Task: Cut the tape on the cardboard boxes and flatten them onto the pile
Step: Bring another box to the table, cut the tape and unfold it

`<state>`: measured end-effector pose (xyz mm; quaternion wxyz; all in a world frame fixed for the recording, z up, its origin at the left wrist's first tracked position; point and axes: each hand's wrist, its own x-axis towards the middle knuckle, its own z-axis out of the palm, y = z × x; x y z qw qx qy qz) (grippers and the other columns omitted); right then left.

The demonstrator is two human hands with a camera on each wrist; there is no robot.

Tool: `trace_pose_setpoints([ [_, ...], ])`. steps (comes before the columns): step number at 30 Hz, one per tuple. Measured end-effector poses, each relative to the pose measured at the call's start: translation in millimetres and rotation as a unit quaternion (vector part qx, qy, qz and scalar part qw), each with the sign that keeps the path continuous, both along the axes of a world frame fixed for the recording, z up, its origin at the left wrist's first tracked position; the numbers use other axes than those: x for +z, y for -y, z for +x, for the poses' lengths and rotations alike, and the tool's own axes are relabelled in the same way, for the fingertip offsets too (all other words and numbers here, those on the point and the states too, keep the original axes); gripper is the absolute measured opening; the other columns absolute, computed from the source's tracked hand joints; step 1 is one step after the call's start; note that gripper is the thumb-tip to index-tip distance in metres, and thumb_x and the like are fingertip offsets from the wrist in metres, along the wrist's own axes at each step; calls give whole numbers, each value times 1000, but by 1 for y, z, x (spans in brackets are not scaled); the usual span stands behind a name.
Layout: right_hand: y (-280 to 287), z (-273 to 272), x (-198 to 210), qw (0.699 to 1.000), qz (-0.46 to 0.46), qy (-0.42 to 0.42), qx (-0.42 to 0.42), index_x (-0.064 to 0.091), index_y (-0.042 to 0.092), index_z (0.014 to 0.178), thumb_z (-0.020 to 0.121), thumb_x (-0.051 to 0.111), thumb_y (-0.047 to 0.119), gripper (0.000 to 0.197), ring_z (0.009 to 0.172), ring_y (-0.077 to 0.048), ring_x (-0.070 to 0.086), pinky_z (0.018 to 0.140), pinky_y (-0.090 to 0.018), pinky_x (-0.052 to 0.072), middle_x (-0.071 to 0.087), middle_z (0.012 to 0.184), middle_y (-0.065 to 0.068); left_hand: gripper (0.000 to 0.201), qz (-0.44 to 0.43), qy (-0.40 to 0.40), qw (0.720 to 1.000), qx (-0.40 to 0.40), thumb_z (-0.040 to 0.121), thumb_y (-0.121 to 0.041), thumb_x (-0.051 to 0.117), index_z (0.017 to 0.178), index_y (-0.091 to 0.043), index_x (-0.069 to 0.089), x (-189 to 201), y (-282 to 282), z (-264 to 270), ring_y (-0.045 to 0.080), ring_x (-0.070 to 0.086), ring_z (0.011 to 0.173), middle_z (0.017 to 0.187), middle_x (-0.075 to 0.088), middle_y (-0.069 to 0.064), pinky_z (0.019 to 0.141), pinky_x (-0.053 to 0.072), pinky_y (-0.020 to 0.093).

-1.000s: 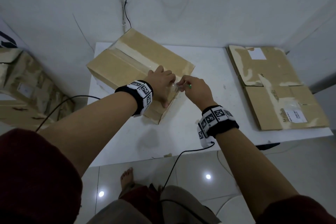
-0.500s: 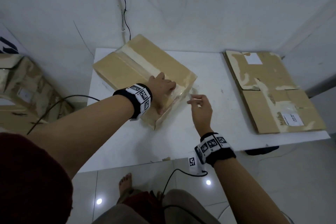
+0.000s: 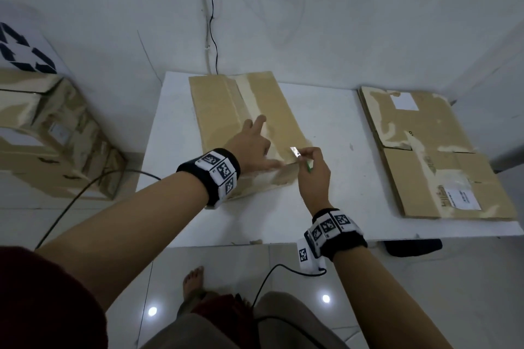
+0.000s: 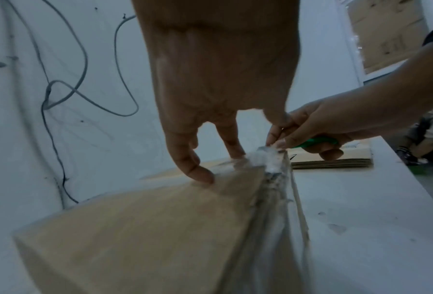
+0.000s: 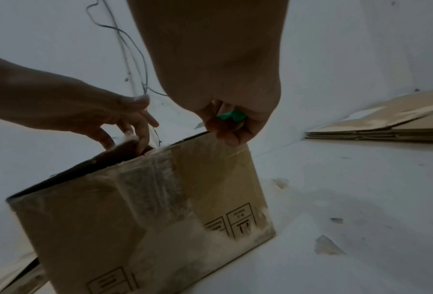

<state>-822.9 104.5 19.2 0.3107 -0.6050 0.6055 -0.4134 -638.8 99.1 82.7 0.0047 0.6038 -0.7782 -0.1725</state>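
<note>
Left hand fingers spread, extended; right hand pinching.

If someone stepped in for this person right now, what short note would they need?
Left hand: open, fingers pressing on top of the cardboard box on the white table.
Right hand: holds a green-handled cutter, blade at the box's near right corner.
Flattened pile: at the table's right end.
Done: earlier boxes are already flat on the pile.
Left: finish cutting this box's tape, flatten it, add it to the pile. More boxes wait on the left.
</note>
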Motion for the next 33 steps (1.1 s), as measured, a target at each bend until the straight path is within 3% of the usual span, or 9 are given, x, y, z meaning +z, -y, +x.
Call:
trace_pose_setpoints([
  [5, -13, 2, 2, 999, 1, -33, 31, 57, 28, 98, 100, 50, 17, 13, 84, 3, 58, 63, -9, 42, 64, 92, 17, 13, -34, 41, 993, 106, 84, -18, 57, 82, -5, 59, -5, -13, -16, 35, 37, 114, 141, 28, 21, 86, 40, 32],
  [11, -18, 2, -2, 996, 1, -53, 68, 57, 27, 98, 101, 50, 23, 9, 88, 5, 58, 66, -19, 47, 65, 99, 18, 25, -53, 97, 962, 248, 88, 13, 41, 102, 3, 60, -6, -24, -51, 41, 32, 129, 152, -11, 36, 68, 43, 29],
  [15, -20, 4, -1, 995, 0, -43, 88, 57, 26, 97, 101, 51, 25, 7, 91, 0, 59, 73, -26, 51, 66, 99, 17, 27, -35, 72, 941, 327, 90, 10, 39, 108, 8, 58, -12, -28, -65, 40, 20, 138, 153, -23, 28, 82, 51, 37],
  [20, -21, 2, -4, 994, -2, -46, 98, 57, 25, 99, 101, 49, 21, 9, 90, -1, 59, 75, -32, 52, 65, 99, 19, 23, 58, -34, 933, 353, 92, -4, 49, 111, -2, 61, -8, -24, -47, 36, -1, 145, 153, -30, 19, 104, 33, 49],
  [22, -21, 1, -4, 994, -6, -42, 102, 58, 26, 99, 101, 50, 23, 8, 89, -1, 60, 75, -33, 53, 65, 98, 19, 26, 85, -142, 904, 395, 91, -7, 49, 114, 1, 59, -6, -24, -31, 37, -5, 145, 155, -22, 20, 113, 19, 50],
  [24, -21, 0, -3, 994, -3, -25, 104, 59, 27, 99, 101, 53, 24, 7, 87, -3, 61, 73, -35, 54, 66, 98, 19, 41, 96, -267, 847, 449, 89, -9, 49, 129, 3, 48, -12, -24, -17, 36, 6, 144, 158, -4, 20, 117, 17, 46],
  [28, -30, -1, 1, 992, -13, 39, 122, 58, 30, 106, 101, 50, 23, 12, 82, -21, 68, 64, -29, 56, 64, 104, 19, 102, 64, -519, 674, 521, 61, -29, 66, 150, -19, 18, -35, -26, -4, 38, 42, 131, 147, 38, 15, 105, 39, 55],
  [30, -42, 0, 1, 989, -24, 42, 137, 58, 29, 107, 101, 50, 21, 13, 76, -17, 66, 62, -28, 55, 64, 102, 18, 107, 43, -559, 649, 514, 58, -31, 69, 151, -25, 15, -63, -19, 1, 33, 43, 130, 152, 33, 8, 103, 42, 52],
  [33, -58, 8, -4, 984, -35, 18, 171, 64, 22, 105, 98, 55, 16, 13, 74, -11, 61, 60, -21, 47, 66, 93, 6, 109, 64, -595, 634, 491, 63, -27, 72, 152, -26, 9, -44, -32, -1, 27, 46, 125, 149, 36, 6, 98, 47, 44],
])
